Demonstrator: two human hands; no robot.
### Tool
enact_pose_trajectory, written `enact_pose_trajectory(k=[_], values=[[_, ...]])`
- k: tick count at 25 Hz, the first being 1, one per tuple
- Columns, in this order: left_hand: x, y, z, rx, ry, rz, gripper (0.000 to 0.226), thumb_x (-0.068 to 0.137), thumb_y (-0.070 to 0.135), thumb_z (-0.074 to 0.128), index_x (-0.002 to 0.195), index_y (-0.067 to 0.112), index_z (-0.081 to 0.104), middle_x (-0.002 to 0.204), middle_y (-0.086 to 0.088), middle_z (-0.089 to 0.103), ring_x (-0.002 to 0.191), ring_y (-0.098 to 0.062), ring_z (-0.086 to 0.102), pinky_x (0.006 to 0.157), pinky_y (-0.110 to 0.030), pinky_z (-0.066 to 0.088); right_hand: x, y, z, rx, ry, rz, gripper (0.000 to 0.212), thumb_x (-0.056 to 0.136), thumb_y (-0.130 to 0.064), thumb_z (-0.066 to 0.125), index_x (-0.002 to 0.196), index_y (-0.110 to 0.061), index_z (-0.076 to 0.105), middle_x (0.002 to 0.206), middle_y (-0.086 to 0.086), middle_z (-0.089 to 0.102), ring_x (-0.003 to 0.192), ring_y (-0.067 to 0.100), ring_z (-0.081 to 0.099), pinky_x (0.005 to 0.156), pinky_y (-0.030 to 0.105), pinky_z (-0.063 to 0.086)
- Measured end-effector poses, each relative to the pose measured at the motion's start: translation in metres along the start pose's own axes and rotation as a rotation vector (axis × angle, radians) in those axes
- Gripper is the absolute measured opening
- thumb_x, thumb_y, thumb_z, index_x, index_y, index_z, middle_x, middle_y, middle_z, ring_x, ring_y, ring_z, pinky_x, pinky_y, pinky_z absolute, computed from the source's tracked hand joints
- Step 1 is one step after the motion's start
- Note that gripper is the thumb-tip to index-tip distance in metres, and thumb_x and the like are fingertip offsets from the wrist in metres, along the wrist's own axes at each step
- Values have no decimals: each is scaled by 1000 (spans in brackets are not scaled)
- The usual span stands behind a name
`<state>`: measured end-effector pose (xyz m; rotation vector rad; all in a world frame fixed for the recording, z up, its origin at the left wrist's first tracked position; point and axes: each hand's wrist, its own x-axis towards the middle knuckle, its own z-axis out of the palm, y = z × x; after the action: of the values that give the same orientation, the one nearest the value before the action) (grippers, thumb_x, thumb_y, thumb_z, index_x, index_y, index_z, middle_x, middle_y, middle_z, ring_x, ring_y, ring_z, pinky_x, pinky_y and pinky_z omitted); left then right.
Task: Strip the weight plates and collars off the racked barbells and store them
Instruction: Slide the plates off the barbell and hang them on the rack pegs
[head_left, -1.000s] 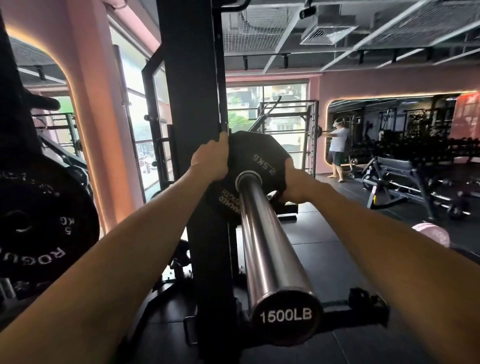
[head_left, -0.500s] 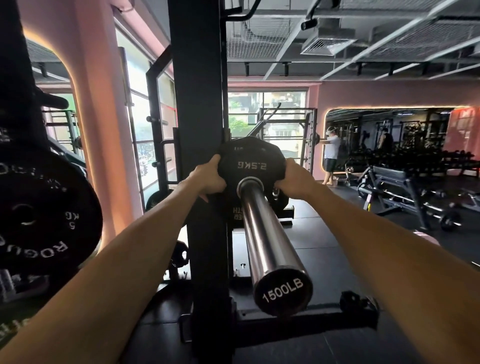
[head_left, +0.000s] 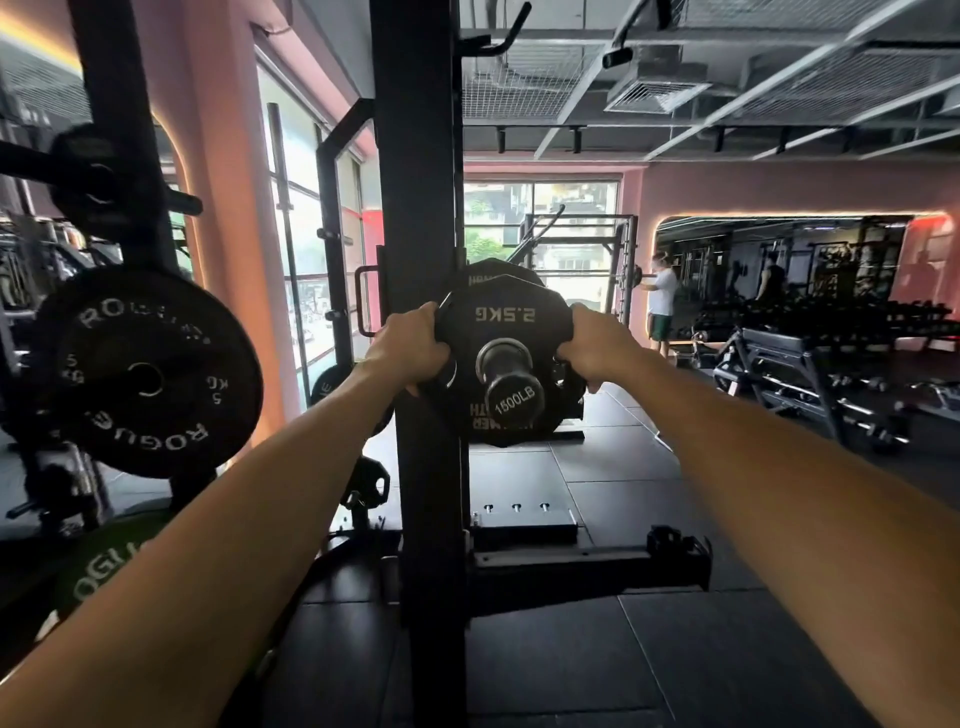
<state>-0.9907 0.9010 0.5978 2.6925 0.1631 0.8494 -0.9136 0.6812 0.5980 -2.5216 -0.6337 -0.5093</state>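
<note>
A small black plate marked 2.5KG (head_left: 505, 315) sits on the chrome barbell sleeve (head_left: 511, 384), whose end cap reads 1500LB and points at me. My left hand (head_left: 410, 347) grips the plate's left edge and my right hand (head_left: 592, 348) grips its right edge. Behind it on the same sleeve is a larger black plate (head_left: 511, 428), mostly hidden. I cannot make out a collar on the sleeve.
A black rack upright (head_left: 421, 260) stands just left of the sleeve. A 5 kg Rogue plate (head_left: 150, 374) hangs on a storage peg at left, a green plate (head_left: 111, 564) below it. A person (head_left: 662, 306) stands at a far rack; benches and dumbbells (head_left: 810, 374) at right.
The view has swung in line with the sleeve, which now looks much shorter. Both hands shifted on the 2.5 kg plate to grip its left and right edges.
</note>
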Motion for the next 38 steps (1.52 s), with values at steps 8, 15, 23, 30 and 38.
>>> enact_pose_trajectory(k=[8,15,23,30,38], values=[[-142,52,-83,34,37,85,36,81,10,59,117,12,56,83,-1,57,81,-25,57,70,-31,43,-157,-37,-66,20,-59,-34,20,87,-11,51,105,-9,44,78,12,60,48,31,68,68,40,58],[-226,43,-172,51,38,43,34,85,9,58,119,9,55,92,-6,60,88,-26,58,76,-32,44,-224,-116,-92,17,-73,-88,18,88,-15,53,101,-8,44,76,17,66,46,29,67,69,47,58],[-286,-65,-284,95,105,15,33,84,13,60,117,10,58,106,-13,67,99,-32,62,86,-39,47,-253,-271,-67,-7,-66,-179,15,90,-19,57,90,-12,44,68,16,68,45,25,66,57,36,54],[-313,-232,-388,171,122,13,39,80,16,63,118,12,57,110,-18,66,103,-38,60,81,-37,46,-267,-452,-3,55,-72,-219,17,87,-16,59,93,-12,44,70,11,60,48,23,60,56,34,54],[-303,-358,-454,180,114,11,37,84,19,62,120,13,58,107,-12,67,101,-33,62,82,-36,44,-240,-582,55,102,-141,-209,18,91,-17,58,100,-7,45,77,18,62,46,27,59,46,30,47]])
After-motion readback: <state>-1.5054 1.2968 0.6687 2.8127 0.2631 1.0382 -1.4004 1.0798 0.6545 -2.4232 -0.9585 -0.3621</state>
